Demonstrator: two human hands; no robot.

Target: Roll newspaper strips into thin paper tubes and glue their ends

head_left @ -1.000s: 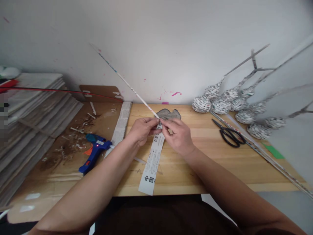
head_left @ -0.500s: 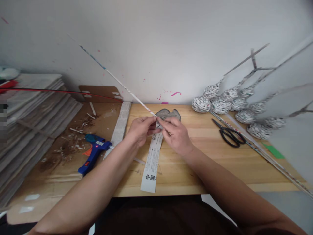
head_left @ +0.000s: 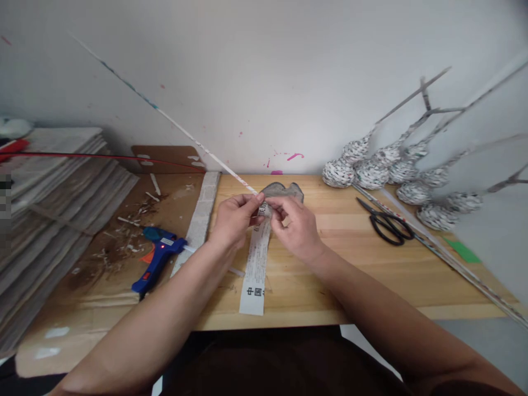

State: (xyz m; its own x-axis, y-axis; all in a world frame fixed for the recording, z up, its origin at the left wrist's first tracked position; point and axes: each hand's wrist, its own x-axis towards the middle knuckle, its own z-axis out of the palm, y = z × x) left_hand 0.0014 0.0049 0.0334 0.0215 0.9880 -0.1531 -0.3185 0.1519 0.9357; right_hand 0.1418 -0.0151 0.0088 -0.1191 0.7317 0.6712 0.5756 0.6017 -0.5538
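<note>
My left hand [head_left: 235, 220] and my right hand [head_left: 295, 225] meet above the wooden table [head_left: 355, 275], fingers pinched together. Between them they grip a long thin rolled paper stick [head_left: 165, 115] that slants up and to the left across the wall. A printed newspaper strip [head_left: 256, 261] is pinched at the stick's lower end and hangs down towards the table's front edge. Just behind my hands lies a grey flat shape [head_left: 284, 191].
A blue glue gun [head_left: 159, 256] lies on scrap-covered cardboard [head_left: 103, 264] at the left, beside a newspaper strip [head_left: 200, 220]. Stacked boards [head_left: 45, 187] stand far left. Black scissors [head_left: 385, 224], woven paper balls on sticks [head_left: 371, 170] and long rolled sticks [head_left: 462, 269] occupy the right.
The rolled stick's far end has swung further left and lower in angle. The newspaper strip has been drawn up, its bottom end now higher on the table. Both hands shifted slightly back.
</note>
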